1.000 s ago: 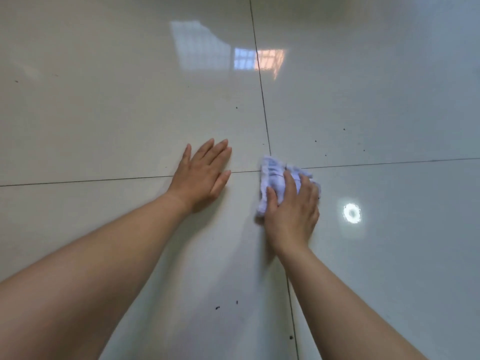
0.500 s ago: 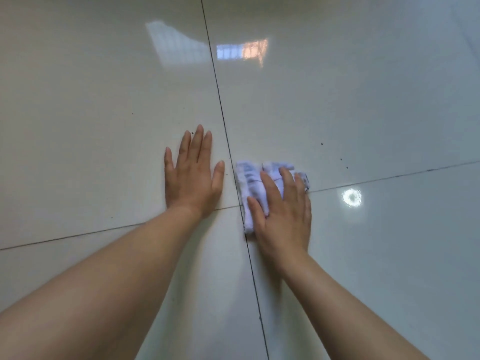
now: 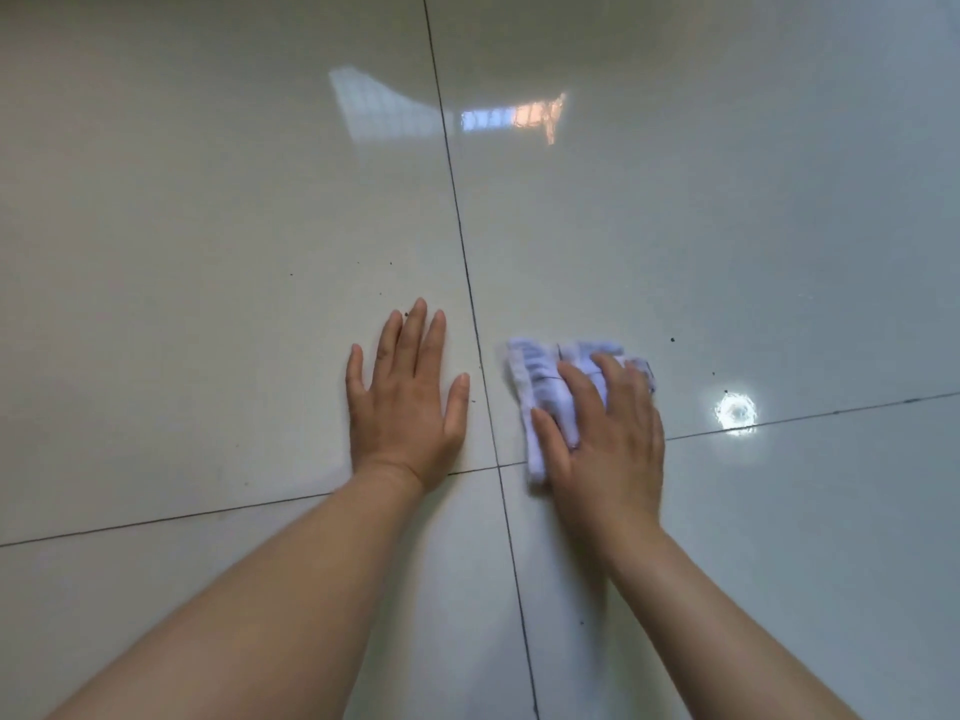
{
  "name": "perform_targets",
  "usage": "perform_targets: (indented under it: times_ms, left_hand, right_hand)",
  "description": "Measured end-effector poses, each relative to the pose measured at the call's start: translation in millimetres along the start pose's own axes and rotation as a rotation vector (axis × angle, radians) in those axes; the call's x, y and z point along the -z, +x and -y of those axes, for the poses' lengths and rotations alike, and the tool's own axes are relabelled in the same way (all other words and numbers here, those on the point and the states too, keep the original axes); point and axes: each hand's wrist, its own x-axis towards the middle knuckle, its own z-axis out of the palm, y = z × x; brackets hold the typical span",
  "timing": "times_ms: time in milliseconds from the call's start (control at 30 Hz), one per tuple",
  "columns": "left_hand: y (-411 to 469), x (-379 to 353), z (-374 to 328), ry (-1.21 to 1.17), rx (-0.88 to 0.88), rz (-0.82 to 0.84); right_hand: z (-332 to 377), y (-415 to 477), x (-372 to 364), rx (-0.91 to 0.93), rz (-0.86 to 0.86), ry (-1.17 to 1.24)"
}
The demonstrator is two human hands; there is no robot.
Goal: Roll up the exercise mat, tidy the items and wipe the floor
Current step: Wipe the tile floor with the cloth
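Note:
A crumpled white and pale-blue cloth (image 3: 540,381) lies on the glossy cream tiled floor (image 3: 208,226), just right of a dark grout line. My right hand (image 3: 608,439) presses flat on the cloth, fingers over it, covering its lower right part. My left hand (image 3: 405,402) rests palm down on the bare tile to the left of that grout line, fingers spread, holding nothing. No exercise mat is in view.
Dark grout lines cross near my hands (image 3: 498,467). Small dark specks dot the tiles, some above my left hand (image 3: 387,264) and some right of the cloth (image 3: 672,339). A bright lamp reflection (image 3: 736,410) glares to the right.
My right hand has slid the cloth a little to the right, away from the grout line. My left hand stays flat on the tile, its fingers now pointing straighter ahead than a second ago.

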Motion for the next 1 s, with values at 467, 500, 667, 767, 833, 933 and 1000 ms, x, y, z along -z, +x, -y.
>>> perform_targets:
  times_ms: [467, 500, 667, 767, 833, 933, 1000]
  left_hand:
    - [-1.0, -2.7, 1.3, -0.003, -0.017, -0.010]
    - [-0.7, -3.0, 1.2, -0.003, -0.021, -0.011]
    - [-0.3, -4.4, 2.6, 0.005, -0.010, -0.019]
    - [-0.1, -4.0, 2.9, 0.008, -0.010, -0.010]
    - [-0.9, -5.2, 3.6, 0.014, -0.010, -0.008]
    - [-1.7, -5.3, 2.8, 0.018, -0.021, -0.006]
    - [-1.2, -5.2, 1.5, 0.025, -0.027, -0.002]
  right_hand:
    - [27.0, 74.2, -9.4, 0.157, -0.005, 0.005]
    - [25.0, 64.0, -10.5, 0.176, -0.029, 0.005]
    - [13.6, 43.0, -11.7, 0.024, -0.078, -0.039]
    - [34.2, 80.5, -14.3, -0.160, -0.076, -0.035]
    - [51.8, 106.6, -15.6, -0.155, -0.048, -0.012]
    - [56.1, 115.6, -19.3, -0.010, 0.000, -0.028]
    - [45.6, 99.8, -20.0, 0.102, 0.006, -0.037]
